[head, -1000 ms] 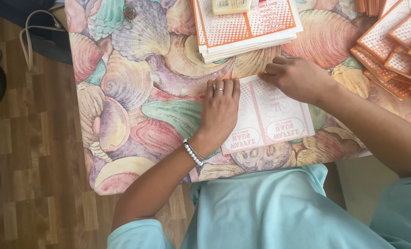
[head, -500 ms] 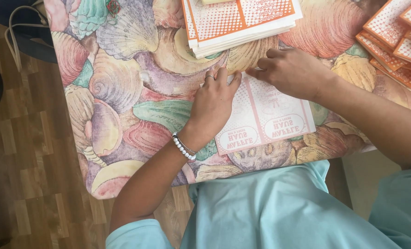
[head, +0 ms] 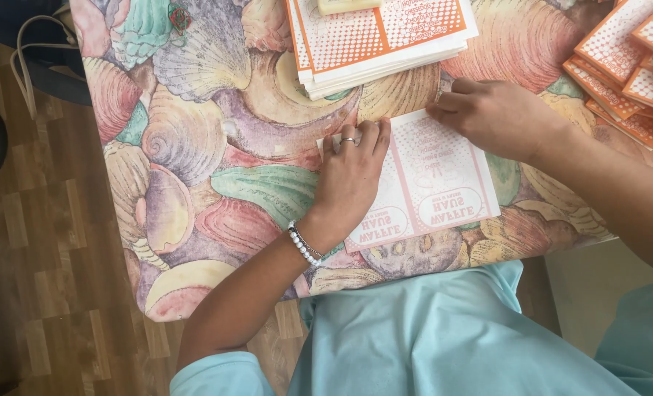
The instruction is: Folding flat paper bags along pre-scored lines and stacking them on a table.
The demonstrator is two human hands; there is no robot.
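A flat white sheet with pale red print (head: pixel 433 183) lies on the shell-patterned tablecloth (head: pixel 194 147) in front of me. My left hand (head: pixel 352 176), with a ring and a bead bracelet, lies flat on the sheet's left part, fingers pointing to its far edge. My right hand (head: pixel 491 117) presses with bent fingers on the sheet's far right corner. Neither hand lifts the sheet.
A stack of orange-and-white printed sheets (head: pixel 378 37) lies just beyond the hands. More orange printed pieces (head: pixel 631 70) are fanned out at the far right. The table's left edge drops to a wooden floor (head: pixel 40 257) with a dark bag and cord.
The view has drifted a little. My left hand has slid up toward the sheet's far edge and my right hand has shifted slightly on the top right corner.
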